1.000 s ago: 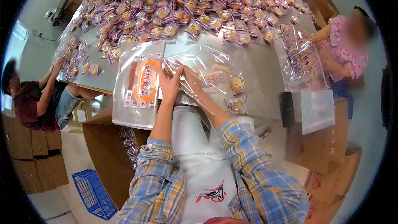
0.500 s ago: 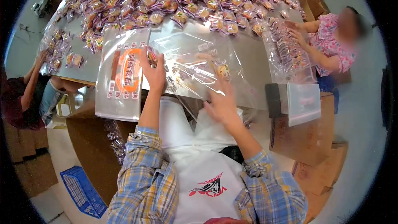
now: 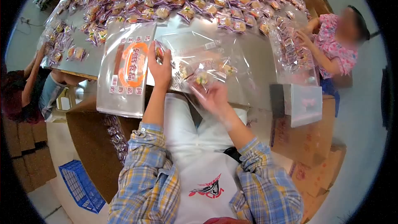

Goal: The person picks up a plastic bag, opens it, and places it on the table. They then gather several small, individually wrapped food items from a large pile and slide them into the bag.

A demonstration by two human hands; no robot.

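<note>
My left hand (image 3: 161, 69) grips a small wrapped snack (image 3: 159, 51) between thumb and fingers, over the left edge of a large clear plastic bag (image 3: 248, 85). My right hand (image 3: 212, 96) is at the near part of that bag, palm turned up. At its fingertips is another wrapped snack (image 3: 201, 79), which it seems to hold; film glare blurs the contact. Further wrapped snacks show through the bag beside it. Left of my left hand lies a stack of printed clear bags (image 3: 110, 68) with an orange emblem.
A large heap of wrapped snacks (image 3: 161, 0) covers the far table. At right, a co-worker (image 3: 336, 49) handles a filled clear bag (image 3: 290, 54); another person's arms (image 3: 33, 70) are at left. Cardboard boxes (image 3: 302, 137) and a blue crate (image 3: 81, 186) stand below.
My right hand has moved left and turned palm up, with a wrapped snack now at its fingertips. My left hand keeps its snack and has shifted slightly right.
</note>
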